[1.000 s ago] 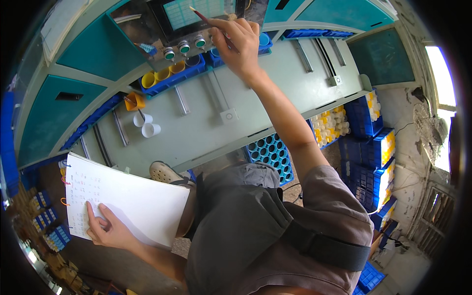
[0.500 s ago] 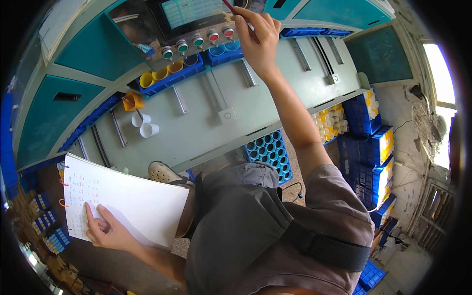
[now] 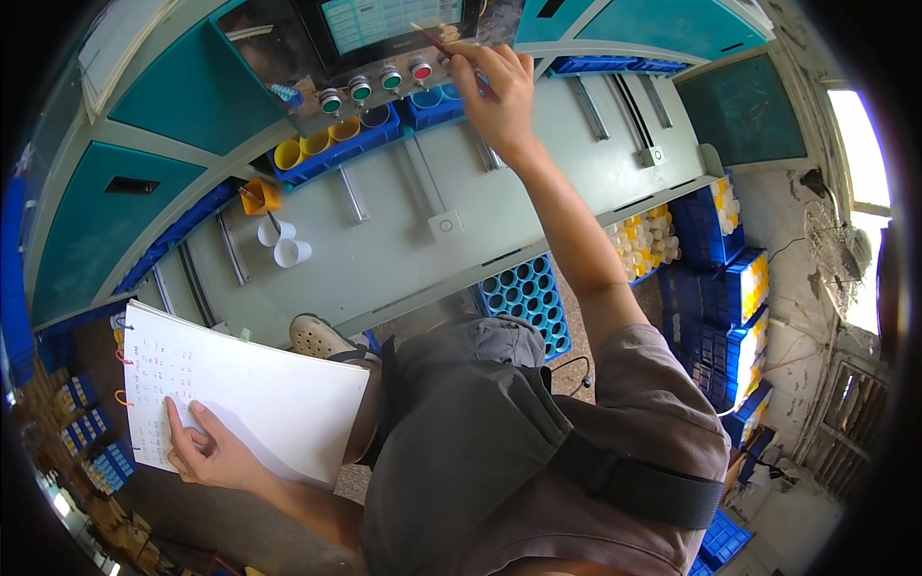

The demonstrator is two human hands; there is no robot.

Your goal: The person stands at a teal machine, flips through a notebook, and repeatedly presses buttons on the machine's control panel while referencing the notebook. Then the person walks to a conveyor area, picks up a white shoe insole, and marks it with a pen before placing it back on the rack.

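The fingers of the right hand (image 3: 499, 96) are pinched around a thin red pen (image 3: 437, 43), held at a slant so that its tip points up and left toward the lower edge of a glowing screen (image 3: 389, 19) on a machine's control panel. The hand is raised high at the top of the view, with the bare forearm stretching up to it from the lower right. Just left of the hand runs a row of round push buttons (image 3: 375, 84), green ones and a red one, set under the screen. Below the buttons sit blue bins (image 3: 331, 154) holding yellow cups, and below those a pale grey machine front (image 3: 432, 230) with metal handles. Two white cups (image 3: 281, 243) rest at its left side, near an orange one. Far down at the lower left, the left hand (image 3: 206, 451) lies flat with its fingers spread on a large white sheet of paper (image 3: 250, 398), which bears small handwritten marks along its left part; the thumb and fingers press on the sheet's lower left corner and steady it over the person's lap. A blue crate with round holes (image 3: 523, 298) stands on the floor between the machine and the person's grey clothing. Stacked blue crates of pale yellow bottles (image 3: 711, 259) fill the right side.
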